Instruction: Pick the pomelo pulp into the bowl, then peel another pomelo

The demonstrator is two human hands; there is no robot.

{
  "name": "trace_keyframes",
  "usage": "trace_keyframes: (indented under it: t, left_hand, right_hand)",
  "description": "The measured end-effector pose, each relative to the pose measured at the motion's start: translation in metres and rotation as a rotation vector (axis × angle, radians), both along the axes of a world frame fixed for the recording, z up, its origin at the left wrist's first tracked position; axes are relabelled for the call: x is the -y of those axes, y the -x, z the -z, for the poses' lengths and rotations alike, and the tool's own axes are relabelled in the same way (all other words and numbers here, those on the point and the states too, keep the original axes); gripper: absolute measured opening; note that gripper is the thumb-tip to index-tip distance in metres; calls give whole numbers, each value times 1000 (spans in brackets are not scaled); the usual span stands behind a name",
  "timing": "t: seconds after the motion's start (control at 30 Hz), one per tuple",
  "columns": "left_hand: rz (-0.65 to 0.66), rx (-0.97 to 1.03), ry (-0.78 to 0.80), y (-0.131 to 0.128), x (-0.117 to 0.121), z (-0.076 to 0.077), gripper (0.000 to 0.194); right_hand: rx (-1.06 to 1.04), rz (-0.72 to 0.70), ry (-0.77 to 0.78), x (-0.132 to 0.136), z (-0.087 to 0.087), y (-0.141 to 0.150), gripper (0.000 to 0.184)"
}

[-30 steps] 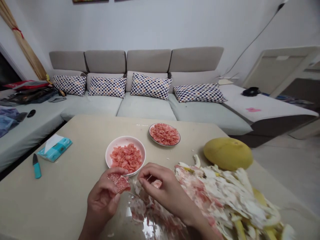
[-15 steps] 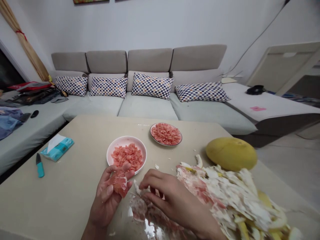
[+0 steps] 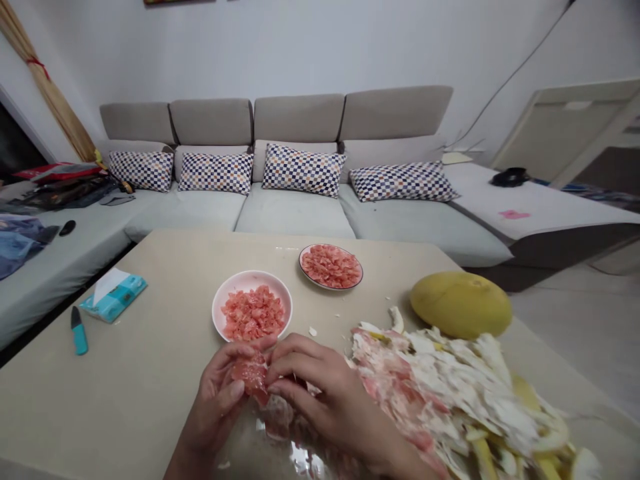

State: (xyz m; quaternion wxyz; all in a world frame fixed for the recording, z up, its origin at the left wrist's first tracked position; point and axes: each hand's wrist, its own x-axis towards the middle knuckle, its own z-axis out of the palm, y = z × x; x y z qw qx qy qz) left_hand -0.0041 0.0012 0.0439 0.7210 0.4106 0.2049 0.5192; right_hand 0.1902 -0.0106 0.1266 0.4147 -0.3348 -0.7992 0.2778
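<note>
My left hand (image 3: 216,399) curls around a pink pomelo segment (image 3: 251,375), held just in front of the white bowl (image 3: 223,299) of pink pomelo flesh. The fingers of my right hand (image 3: 320,393) pinch the same segment from the right. Both hands hover low over the beige table (image 3: 150,280), above a wet patch with scraps of membrane. To the right of my right hand spreads a big pile of white and pink peel and pith (image 3: 450,393).
A second plate of pomelo flesh (image 3: 331,266) sits farther back. A whole yellow-green pomelo (image 3: 461,304) lies at the right. A teal tissue pack (image 3: 113,295) and a teal-handled knife (image 3: 78,330) lie at the left. A grey sofa (image 3: 295,213) wraps behind the table.
My right hand left the scraps on the table and came back to the segment in my left hand. My left hand closed its fingers around the segment.
</note>
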Motion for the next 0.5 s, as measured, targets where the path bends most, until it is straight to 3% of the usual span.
trace_keyframes:
  t: [0.3, 0.5]
  left_hand:
    - [8, 140, 4, -8, 3, -10, 15]
    - [13, 251, -2, -3, 2, -11, 9]
  right_hand:
    - [152, 65, -50, 1, 14, 6, 16]
    - [137, 99, -105, 5, 10, 4, 17]
